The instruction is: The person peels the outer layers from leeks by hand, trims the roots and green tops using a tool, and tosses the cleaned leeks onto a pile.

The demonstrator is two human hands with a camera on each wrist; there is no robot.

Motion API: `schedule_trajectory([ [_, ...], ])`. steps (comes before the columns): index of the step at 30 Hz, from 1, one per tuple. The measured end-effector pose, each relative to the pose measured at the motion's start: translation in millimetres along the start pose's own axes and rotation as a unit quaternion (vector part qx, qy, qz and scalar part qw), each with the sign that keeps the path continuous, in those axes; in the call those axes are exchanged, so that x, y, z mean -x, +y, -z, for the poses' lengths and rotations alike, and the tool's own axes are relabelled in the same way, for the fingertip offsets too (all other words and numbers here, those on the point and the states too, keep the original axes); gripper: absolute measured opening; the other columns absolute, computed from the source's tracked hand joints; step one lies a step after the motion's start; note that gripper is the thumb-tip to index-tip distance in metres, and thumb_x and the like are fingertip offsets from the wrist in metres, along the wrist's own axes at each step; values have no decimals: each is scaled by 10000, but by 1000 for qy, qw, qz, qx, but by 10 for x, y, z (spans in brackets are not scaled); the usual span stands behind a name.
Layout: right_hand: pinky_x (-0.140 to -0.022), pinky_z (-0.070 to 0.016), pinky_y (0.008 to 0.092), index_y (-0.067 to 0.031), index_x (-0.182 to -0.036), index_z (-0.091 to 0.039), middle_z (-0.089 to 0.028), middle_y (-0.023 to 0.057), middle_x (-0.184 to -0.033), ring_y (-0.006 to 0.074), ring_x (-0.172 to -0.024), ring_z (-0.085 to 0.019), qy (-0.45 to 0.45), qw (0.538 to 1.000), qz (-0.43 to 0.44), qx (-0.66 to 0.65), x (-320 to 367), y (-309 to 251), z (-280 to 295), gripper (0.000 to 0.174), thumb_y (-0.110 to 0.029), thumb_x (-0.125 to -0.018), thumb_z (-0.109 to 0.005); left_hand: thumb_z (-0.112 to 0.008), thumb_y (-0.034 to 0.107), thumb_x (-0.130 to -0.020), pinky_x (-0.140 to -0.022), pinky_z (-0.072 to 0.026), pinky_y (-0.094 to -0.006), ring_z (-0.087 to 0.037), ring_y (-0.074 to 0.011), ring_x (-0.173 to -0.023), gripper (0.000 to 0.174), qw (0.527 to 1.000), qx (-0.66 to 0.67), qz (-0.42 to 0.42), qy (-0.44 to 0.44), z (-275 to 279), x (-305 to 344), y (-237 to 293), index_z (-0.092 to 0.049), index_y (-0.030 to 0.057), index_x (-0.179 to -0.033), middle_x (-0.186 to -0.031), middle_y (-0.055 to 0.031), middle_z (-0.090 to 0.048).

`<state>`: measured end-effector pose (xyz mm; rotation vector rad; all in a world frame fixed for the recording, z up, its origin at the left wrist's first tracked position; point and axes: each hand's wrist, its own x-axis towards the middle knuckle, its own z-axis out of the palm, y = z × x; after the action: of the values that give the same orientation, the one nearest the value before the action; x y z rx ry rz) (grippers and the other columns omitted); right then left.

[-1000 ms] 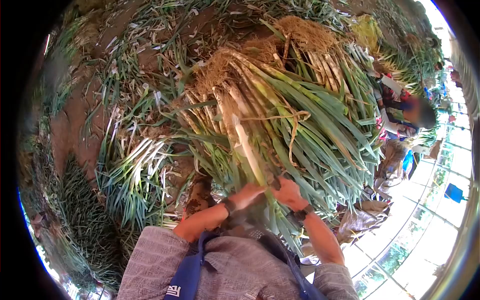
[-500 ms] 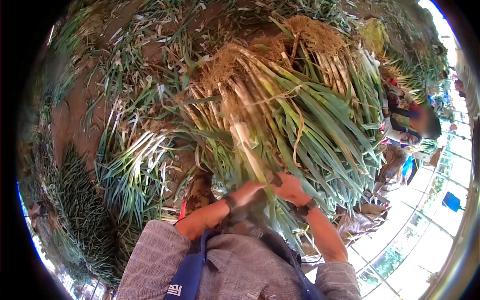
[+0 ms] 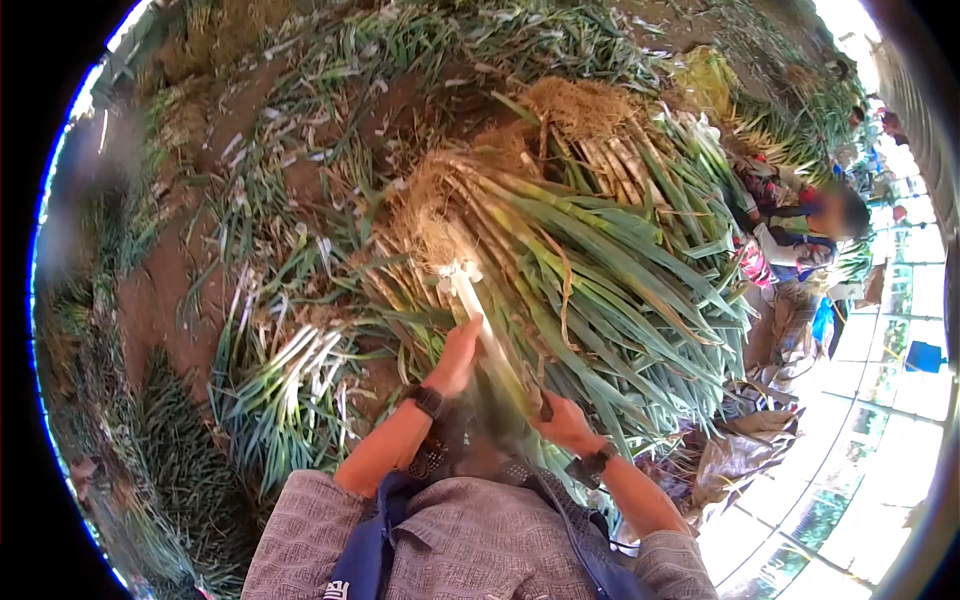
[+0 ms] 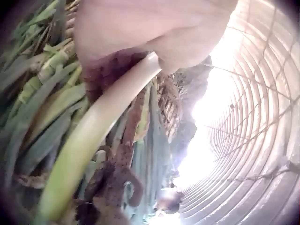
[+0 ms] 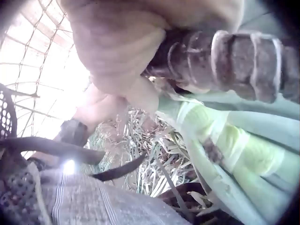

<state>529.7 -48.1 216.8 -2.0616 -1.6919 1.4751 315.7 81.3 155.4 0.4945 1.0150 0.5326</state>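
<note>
A leek (image 3: 497, 365) with a long white stem slants over the pile, its root end pointing away from the body. My left hand (image 3: 458, 358) grips the white stem well up from the leaves; in the left wrist view the pale shaft (image 4: 96, 124) runs out beneath the fingers. Lower down, beside the leafy part, is my right hand (image 3: 570, 425). In the right wrist view it holds a dark ringed handle (image 5: 234, 63), whose far end is hidden. Green leek leaves (image 5: 253, 154) fan out just below that handle.
A heap of unpeeled leeks (image 3: 640, 270) with brown roots lies in front. Clean white-stemmed leeks (image 3: 290, 370) lie on the ground at left. Leaf scraps (image 3: 340, 130) litter the soil beyond. Another person (image 3: 800, 225) sits at the right, near crumpled sheeting (image 3: 745, 440).
My left hand has moved up the stem, away from my right hand, which stays low near the leaves. More of the stem now shows white, and loose pale skin bunches by its roots.
</note>
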Motion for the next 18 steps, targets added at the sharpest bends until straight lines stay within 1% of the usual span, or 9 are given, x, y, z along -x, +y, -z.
schedule_trajectory([
  [3, -655, -500, 454, -72, -1038, -600, -670, 159, -799, 360, -742, -648, 51, 998, 28, 19, 54, 17, 101, 319, -258, -792, -676, -496, 601, -948, -823, -485, -377, -580, -161, -962, 512, 994, 77, -77, -4, -237, -72, 184, -575, 107, -1061, -1091, -56, -619],
  [5, -643, -499, 467, -67, -987, -592, -671, 162, -799, 374, -745, -650, 79, 996, 45, 18, 53, -6, 178, 277, -250, -794, -669, -467, 685, -912, -908, -474, -392, -554, -185, -1093, 698, 984, 156, -78, 32, -379, -89, 330, -468, 92, -1280, -1247, -77, -561],
  [6, -627, -495, 471, -67, -977, -591, -665, 158, -782, 375, -723, -644, 130, 988, 72, 31, 68, -29, 235, 266, -248, -796, -664, -426, 693, -922, -997, -444, -400, -486, -207, -1235, 790, 987, 134, -90, 18, -447, -56, 412, -329, 95, -1429, -1349, -87, -500],
  [7, -612, -491, 476, -67, -966, -590, -658, 154, -765, 376, -702, -639, 178, 978, 96, 45, 97, -46, 288, 254, -245, -798, -660, -426, 693, -922, -997, -444, -400, -486, -207, -1235, 790, 987, 127, -94, 17, -492, 4, 481, -329, 95, -1429, -1349, -87, -500],
  [10, -602, -485, 479, -74, -957, -594, -642, 169, -744, 395, -685, -621, 160, 975, 138, 61, 76, -31, 449, 260, -282, -816, -662, -404, 697, -926, -1024, -441, -409, -477, -228, -1271, 835, 984, 133, -112, -40, -580, 101, 679, -249, 107, -1496, -1383, -95, -480],
  [12, -603, -484, 481, -74, -954, -596, -640, 175, -740, 401, -685, -618, 137, 975, 159, 78, 70, 10, 492, 274, -306, -823, -664, -407, 683, -934, -931, -495, -425, -580, -247, -1115, 744, 976, 112, -188, 22, -539, 101, 883, -385, 100, -1397, -1244, -101, -570],
  [13, -619, -482, 503, -83, -965, -584, -644, 182, -753, 416, -708, -617, 128, 977, 153, 76, 69, 27, 526, 270, -304, -826, -653, -420, 650, -949, -800, -533, -432, -633, -250, -915, 621, 969, 96, -212, 75, -403, 30, 954, -501, 99, -1224, -1013, -90, -631],
  [15, -636, -479, 524, -92, -976, -573, -648, 190, -765, 431, -732, -615, 117, 978, 154, 75, 82, 6, 593, 266, -303, -830, -643, -441, 617, -959, -710, -531, -416, -623, -233, -796, 522, 966, 145, -205, 63, -354, -28, 1116, -539, 119, -1079, -840, -66, -612],
  [18, -623, -487, 492, -73, -952, -606, -641, 193, -734, 417, -709, -624, 138, 978, 147, 41, 87, -39, 615, 326, -376, -839, -647, -464, 547, -978, -697, -542, -425, -622, -225, -800, 471, 966, 181, -172, 61, -354, 59, 1281, -537, 101, -1109, -843, -70, -608],
])
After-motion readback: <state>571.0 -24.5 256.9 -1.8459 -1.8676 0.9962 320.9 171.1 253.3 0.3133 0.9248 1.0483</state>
